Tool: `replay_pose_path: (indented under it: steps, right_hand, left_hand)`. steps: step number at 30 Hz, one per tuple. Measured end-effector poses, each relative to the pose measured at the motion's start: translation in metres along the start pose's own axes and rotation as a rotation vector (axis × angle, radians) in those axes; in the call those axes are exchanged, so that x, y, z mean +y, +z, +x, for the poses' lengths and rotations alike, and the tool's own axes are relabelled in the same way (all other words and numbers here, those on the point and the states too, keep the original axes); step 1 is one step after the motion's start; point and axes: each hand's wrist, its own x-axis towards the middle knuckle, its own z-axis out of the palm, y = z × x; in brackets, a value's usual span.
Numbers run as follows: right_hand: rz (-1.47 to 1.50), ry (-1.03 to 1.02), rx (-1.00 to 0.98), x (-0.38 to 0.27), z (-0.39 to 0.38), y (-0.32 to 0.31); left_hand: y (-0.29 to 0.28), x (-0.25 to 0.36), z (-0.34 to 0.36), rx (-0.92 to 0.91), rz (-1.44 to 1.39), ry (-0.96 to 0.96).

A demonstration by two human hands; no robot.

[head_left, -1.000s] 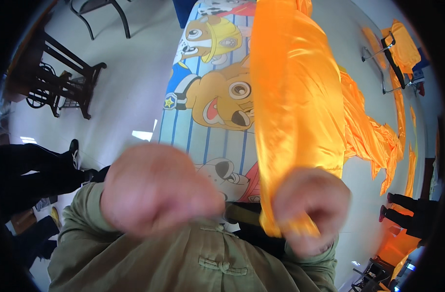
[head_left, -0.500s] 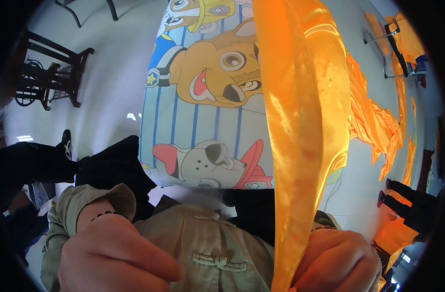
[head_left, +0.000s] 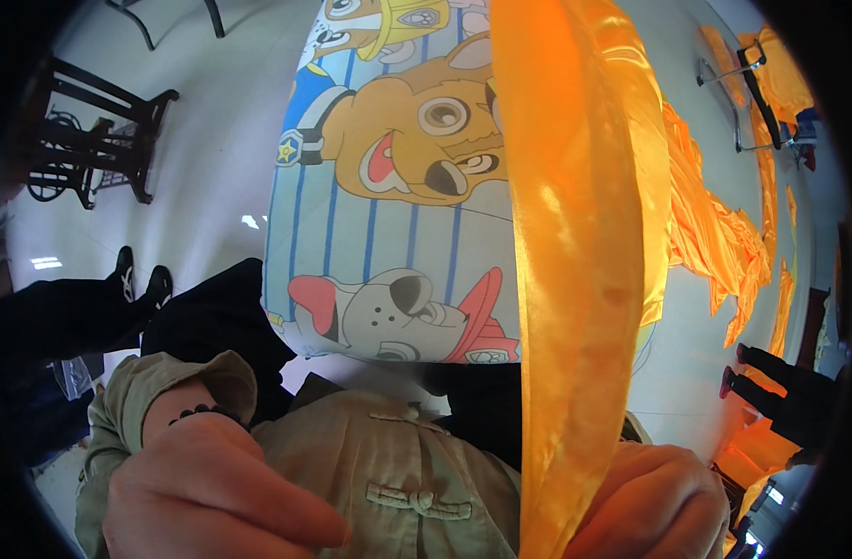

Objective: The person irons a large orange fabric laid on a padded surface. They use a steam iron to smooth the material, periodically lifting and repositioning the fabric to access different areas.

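Note:
A padded board (head_left: 379, 233) covered in striped cartoon-dog fabric stretches away before me. Shiny orange satin cloth (head_left: 575, 214) lies along its right side, and a long fold drops over the near edge toward my lap. At the lower right, my right hand (head_left: 654, 503) is closed at the lower end of that fold, its fingertips hidden behind the cloth. My left hand (head_left: 216, 494), with a dark bead bracelet at the wrist, is closed at the lower left, in front of my khaki jacket (head_left: 351, 466). Whatever its curled fingers hold is hidden.
More orange cloth (head_left: 710, 219) spreads over the floor to the right, near a metal-framed chair (head_left: 747, 84) draped with orange fabric. A dark iron stand (head_left: 109, 140) is at the left. Another person's legs (head_left: 72, 303) show at left, and a second person's legs (head_left: 770, 382) at right.
The hanging orange fold has widened and swung right, covering more of my right hand's inner side. The board appears shifted slightly left. At left, the other person's second shoe has come into view.

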Motion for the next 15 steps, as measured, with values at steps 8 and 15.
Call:
replay_pose_path:
  steps: [8,15]
  right_hand:
    - [-0.007,-0.166,0.011,0.012,0.002,0.001]
    - [-0.072,-0.249,-0.042,0.019,0.005,0.0]
  left_hand:
    - [-0.001,0.003,0.001,-0.014,0.034,-0.039]
    - [-0.002,0.006,0.0,-0.009,0.052,-0.058]
